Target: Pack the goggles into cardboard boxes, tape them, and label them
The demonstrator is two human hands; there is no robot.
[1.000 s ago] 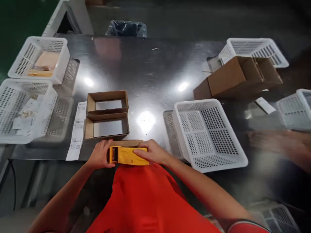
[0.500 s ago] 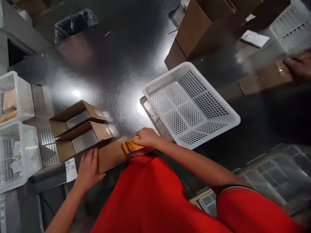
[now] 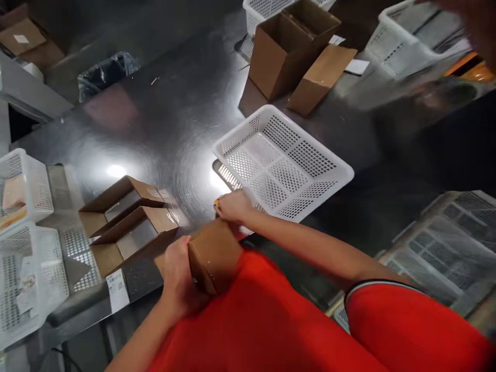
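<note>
My left hand (image 3: 180, 271) grips a small brown cardboard box (image 3: 219, 250) by its left side, close against my red shirt. The box is tilted, and its far end lies under my right hand (image 3: 236, 206). That hand is closed around a yellow tape dispenser (image 3: 216, 203), mostly hidden by the fingers. Left of my hands, two open cardboard boxes (image 3: 137, 243) stand side by side on the metal table, each with a grey item inside. A white perforated basket (image 3: 284, 199) sits just beyond my right hand.
At far left are two white baskets (image 3: 46, 263) with small items. A label sheet (image 3: 117, 291) hangs over the table edge. More open cartons (image 3: 271, 64) and a white basket (image 3: 387, 46) stand at the back right, near another person's blurred arm. Clear-covered crates (image 3: 437, 253) lie lower right.
The cardboard box has turned and shifted right. My left hand has moved right onto its side, and my right hand has moved up slightly with the tape dispenser. The view has shifted too.
</note>
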